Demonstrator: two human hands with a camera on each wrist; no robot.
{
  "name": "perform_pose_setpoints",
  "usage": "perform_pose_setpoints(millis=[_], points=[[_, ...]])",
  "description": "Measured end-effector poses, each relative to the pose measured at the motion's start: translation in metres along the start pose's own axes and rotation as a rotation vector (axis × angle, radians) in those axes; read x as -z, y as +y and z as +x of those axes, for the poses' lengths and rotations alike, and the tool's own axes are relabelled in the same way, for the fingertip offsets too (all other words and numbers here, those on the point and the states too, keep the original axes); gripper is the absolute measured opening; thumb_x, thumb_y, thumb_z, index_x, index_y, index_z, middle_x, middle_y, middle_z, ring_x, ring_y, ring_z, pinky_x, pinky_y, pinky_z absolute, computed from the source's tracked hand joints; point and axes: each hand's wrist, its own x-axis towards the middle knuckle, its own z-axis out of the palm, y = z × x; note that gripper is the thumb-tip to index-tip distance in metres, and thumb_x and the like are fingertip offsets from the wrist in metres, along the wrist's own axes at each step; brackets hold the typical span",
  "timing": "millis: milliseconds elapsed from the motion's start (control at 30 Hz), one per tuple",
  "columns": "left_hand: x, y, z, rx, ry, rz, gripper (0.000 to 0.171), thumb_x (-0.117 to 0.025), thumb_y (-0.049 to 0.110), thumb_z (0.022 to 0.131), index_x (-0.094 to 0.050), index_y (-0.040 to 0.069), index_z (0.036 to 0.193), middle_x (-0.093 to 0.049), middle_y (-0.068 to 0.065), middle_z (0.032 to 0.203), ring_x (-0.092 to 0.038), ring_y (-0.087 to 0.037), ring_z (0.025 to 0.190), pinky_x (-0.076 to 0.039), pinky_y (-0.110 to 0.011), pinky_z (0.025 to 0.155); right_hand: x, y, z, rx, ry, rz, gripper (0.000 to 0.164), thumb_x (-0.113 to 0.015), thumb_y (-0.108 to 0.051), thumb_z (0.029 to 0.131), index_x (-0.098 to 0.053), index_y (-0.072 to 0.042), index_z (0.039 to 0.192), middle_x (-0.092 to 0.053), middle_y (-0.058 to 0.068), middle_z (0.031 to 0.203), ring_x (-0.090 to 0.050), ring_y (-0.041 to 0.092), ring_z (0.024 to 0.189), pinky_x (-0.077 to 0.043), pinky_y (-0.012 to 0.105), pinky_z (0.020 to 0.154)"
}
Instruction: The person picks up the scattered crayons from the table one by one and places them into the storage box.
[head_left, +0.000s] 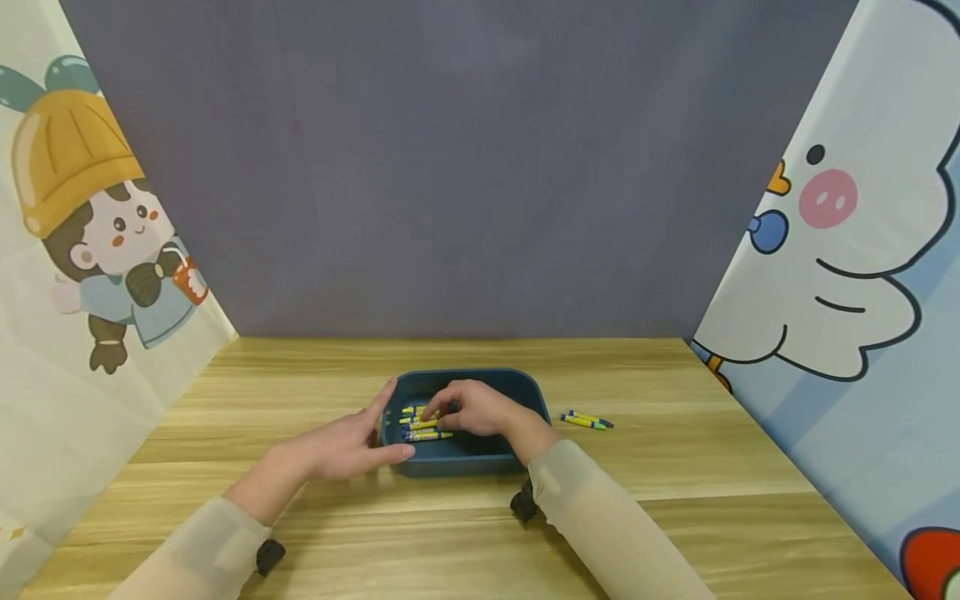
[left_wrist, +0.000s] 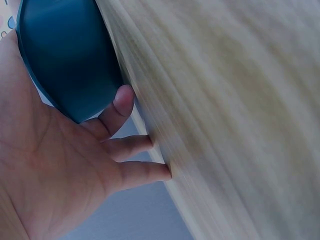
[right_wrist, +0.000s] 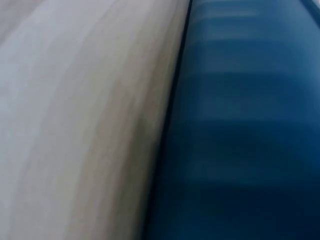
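A dark blue bin (head_left: 480, 468) stands on the table, with several yellow crayons (head_left: 427, 436) lying at its left end. My left hand (head_left: 348, 446) rests against the bin's left end, thumb toward the near side and a finger at the far corner. In the left wrist view, the fingers of the left hand (left_wrist: 65, 155) are spread, with fingertips down on the tabletop beside the bin wall. My right hand (head_left: 480, 408) reaches inside over the crayons, fingers bent down at them; whether it pinches one is unclear. The right wrist view shows only the bin's outer wall (right_wrist: 235, 125).
Two more crayons (head_left: 585, 420), yellow with blue and green tips, lie on the wooden table (head_left: 637, 542) just right of the bin. A grey panel (head_left: 465, 167) rises behind the table, and printed cartoon panels flank both sides.
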Motion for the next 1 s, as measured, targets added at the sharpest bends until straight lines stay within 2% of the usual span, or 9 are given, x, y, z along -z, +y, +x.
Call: perform_pose_setpoints(millis=[200,633,900,1000], points=[[0.0005,-0.0002,-0.0006,-0.003,0.008,0.013,0.119,-0.064,0.071,0.102,0.012,0.019,0.177,-0.076,-0.005,0.115,-0.068,-0.018,0.113,-0.051,-0.055,0.111,0.0009,0.001,0.0007,-0.002,-0.011,-0.002,0.022,-0.078,-0.015,0.102,-0.086,-0.023,0.121,-0.077,-0.002,0.119,-0.065,0.008,0.101,-0.055,0.033,0.093],[0.0008,0.0002,-0.0009,-0.01,0.009,0.009,0.119,-0.065,0.07,0.102,0.012,0.017,0.177,-0.076,-0.004,0.109,-0.069,-0.016,0.106,-0.053,-0.054,0.108,0.0016,0.0003,-0.0002,0.001,-0.011,0.003,0.022,-0.079,-0.017,0.102,-0.085,-0.022,0.122,-0.077,-0.001,0.119,-0.064,0.009,0.1,-0.055,0.033,0.091],[0.0009,-0.0003,-0.0017,-0.026,0.018,0.001,0.119,-0.066,0.068,0.102,0.01,0.015,0.177,-0.077,-0.008,0.118,-0.069,-0.02,0.115,-0.051,-0.055,0.111,0.0018,0.0002,0.0001,0.017,-0.022,0.002,0.021,-0.077,-0.016,0.103,-0.086,-0.023,0.121,-0.075,-0.004,0.113,-0.062,0.005,0.097,-0.054,0.031,0.089],[0.001,-0.0006,-0.0015,-0.022,0.012,-0.003,0.119,-0.066,0.068,0.102,0.011,0.016,0.177,-0.077,-0.005,0.113,-0.068,-0.017,0.109,-0.052,-0.054,0.109,0.0012,0.0011,0.0011,0.014,-0.031,0.003,0.021,-0.077,-0.016,0.103,-0.087,-0.023,0.121,-0.076,-0.004,0.115,-0.063,0.005,0.098,-0.055,0.031,0.091]])
